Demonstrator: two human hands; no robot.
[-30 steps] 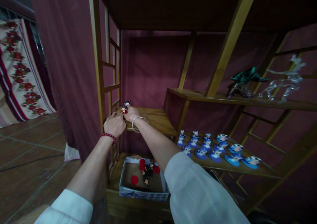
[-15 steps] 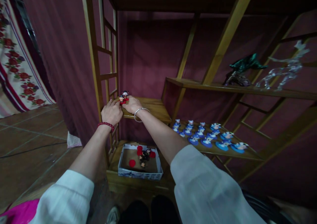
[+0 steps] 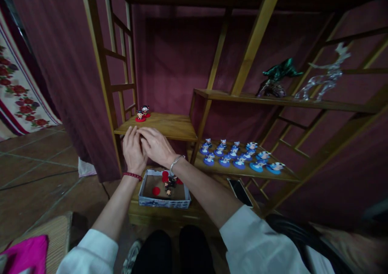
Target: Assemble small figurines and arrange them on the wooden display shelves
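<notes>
Two small figurines with black hair, a front one point(image 3: 140, 116) and a rear one point(image 3: 145, 111), stand upright on round red bases at the left of the upper wooden shelf point(image 3: 169, 124). Just in front of that shelf's edge, my left hand point(image 3: 133, 152) has its fingers stretched upward. My right hand point(image 3: 157, 148) meets it from the right, fingertips touching, and I see nothing held in either. Below them, a shallow cardboard box point(image 3: 165, 202) holds several dark-haired figurines point(image 3: 168, 186) lying down and loose red discs point(image 3: 156, 190).
Several blue-based figurines point(image 3: 224, 160) stand in rows on the lower right shelf. Above them are a green-topped ornament point(image 3: 279, 76) and a clear glass animal point(image 3: 325, 78). A dark flat rectangular object point(image 3: 240, 192) lies beneath. Slatted wooden posts point(image 3: 104, 84) flank the left side.
Both hands have drawn back from the two figurines, down and toward me, and come together. The figurines stay standing on the shelf. The view has shifted slightly right.
</notes>
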